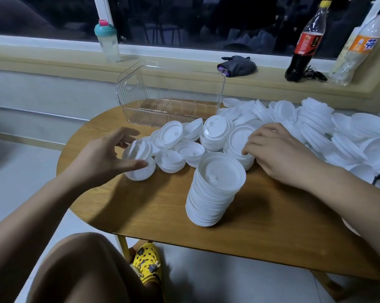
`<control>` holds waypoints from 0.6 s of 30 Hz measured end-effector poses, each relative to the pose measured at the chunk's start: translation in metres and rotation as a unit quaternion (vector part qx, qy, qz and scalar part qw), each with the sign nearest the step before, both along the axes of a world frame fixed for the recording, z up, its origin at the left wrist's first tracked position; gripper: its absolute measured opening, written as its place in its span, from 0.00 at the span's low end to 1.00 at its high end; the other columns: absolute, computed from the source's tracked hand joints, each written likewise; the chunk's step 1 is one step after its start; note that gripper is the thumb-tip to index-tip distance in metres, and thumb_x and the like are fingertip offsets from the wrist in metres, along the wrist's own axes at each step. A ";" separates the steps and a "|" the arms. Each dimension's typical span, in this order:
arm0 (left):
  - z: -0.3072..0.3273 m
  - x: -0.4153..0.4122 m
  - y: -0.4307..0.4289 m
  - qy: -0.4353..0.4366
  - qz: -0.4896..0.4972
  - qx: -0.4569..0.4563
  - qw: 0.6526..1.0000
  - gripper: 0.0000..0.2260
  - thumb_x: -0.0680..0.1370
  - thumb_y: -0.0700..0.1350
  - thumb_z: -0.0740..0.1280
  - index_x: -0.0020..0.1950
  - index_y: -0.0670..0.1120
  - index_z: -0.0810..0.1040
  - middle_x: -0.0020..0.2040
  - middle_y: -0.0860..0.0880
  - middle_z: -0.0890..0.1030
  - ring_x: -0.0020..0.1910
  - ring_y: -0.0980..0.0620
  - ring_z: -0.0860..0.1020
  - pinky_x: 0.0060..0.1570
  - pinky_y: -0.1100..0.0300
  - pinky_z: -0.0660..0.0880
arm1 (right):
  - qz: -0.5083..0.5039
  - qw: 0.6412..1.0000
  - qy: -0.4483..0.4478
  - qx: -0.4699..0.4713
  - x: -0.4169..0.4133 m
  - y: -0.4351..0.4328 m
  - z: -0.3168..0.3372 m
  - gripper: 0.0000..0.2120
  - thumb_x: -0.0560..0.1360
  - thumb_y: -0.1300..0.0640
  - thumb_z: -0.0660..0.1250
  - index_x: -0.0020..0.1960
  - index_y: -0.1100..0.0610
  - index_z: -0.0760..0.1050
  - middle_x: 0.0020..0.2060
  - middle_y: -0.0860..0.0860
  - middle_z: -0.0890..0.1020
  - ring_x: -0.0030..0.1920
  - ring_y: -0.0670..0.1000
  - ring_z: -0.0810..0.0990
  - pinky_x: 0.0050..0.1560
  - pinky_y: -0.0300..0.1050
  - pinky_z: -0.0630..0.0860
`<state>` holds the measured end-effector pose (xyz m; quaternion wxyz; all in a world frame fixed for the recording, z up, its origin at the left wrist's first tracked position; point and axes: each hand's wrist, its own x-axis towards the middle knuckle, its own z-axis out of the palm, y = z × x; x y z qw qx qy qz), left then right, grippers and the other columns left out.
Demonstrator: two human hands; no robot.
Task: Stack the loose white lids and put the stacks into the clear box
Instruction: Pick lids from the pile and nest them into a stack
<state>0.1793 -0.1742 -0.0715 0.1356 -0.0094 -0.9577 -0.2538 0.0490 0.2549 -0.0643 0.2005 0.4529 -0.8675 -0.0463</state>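
Dim indoor light from overhead; the window (184, 18) is black. Soft arm shadows fall across the table (154, 206). The lids (315, 119) at right wash out to flat white. Wide-angle bend curves the sill (53, 60); the left hand (106, 156) is slightly blurred

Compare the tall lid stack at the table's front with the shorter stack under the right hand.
The tall stack holds many more lids than the short stack. The tall stack stands alone on the bare table, untouched; the short stack sits against the loose pile with the right hand curled over its rim. Both are white lids, outside the clear box.
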 end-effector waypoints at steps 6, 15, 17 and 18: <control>0.038 0.017 0.039 0.072 -0.018 0.123 0.990 0.29 0.72 0.64 0.80 0.70 0.59 0.77 0.58 0.59 0.86 0.58 0.59 0.84 0.55 0.51 0.83 | -0.013 0.999 0.038 0.030 -0.004 0.002 -0.001 0.18 0.70 0.72 0.71 0.54 0.54 0.83 0.46 0.49 0.84 0.56 0.58 0.80 0.71 0.54 0.65; 0.069 0.038 0.091 0.089 -0.091 0.285 0.950 0.32 0.70 0.62 0.81 0.72 0.58 0.78 0.63 0.50 0.84 0.60 0.48 0.87 0.60 0.43 0.84 | -0.002 0.998 0.058 0.013 -0.001 0.000 0.004 0.16 0.69 0.73 0.73 0.53 0.57 0.83 0.47 0.51 0.81 0.55 0.59 0.78 0.68 0.54 0.67; 0.068 0.041 0.103 0.089 -0.102 0.334 0.933 0.31 0.70 0.57 0.83 0.71 0.55 0.79 0.61 0.47 0.86 0.58 0.47 0.87 0.57 0.49 0.85 | 0.006 0.999 0.051 -0.012 0.002 0.000 0.007 0.17 0.69 0.73 0.73 0.54 0.58 0.83 0.49 0.52 0.81 0.54 0.61 0.78 0.65 0.53 0.67; 0.066 0.042 0.109 0.087 -0.108 0.359 0.923 0.31 0.71 0.54 0.85 0.71 0.53 0.79 0.60 0.46 0.86 0.57 0.47 0.87 0.55 0.52 0.85 | 0.009 0.998 0.044 -0.033 0.005 -0.001 0.008 0.18 0.69 0.73 0.73 0.55 0.58 0.83 0.49 0.53 0.80 0.53 0.61 0.78 0.63 0.52 0.68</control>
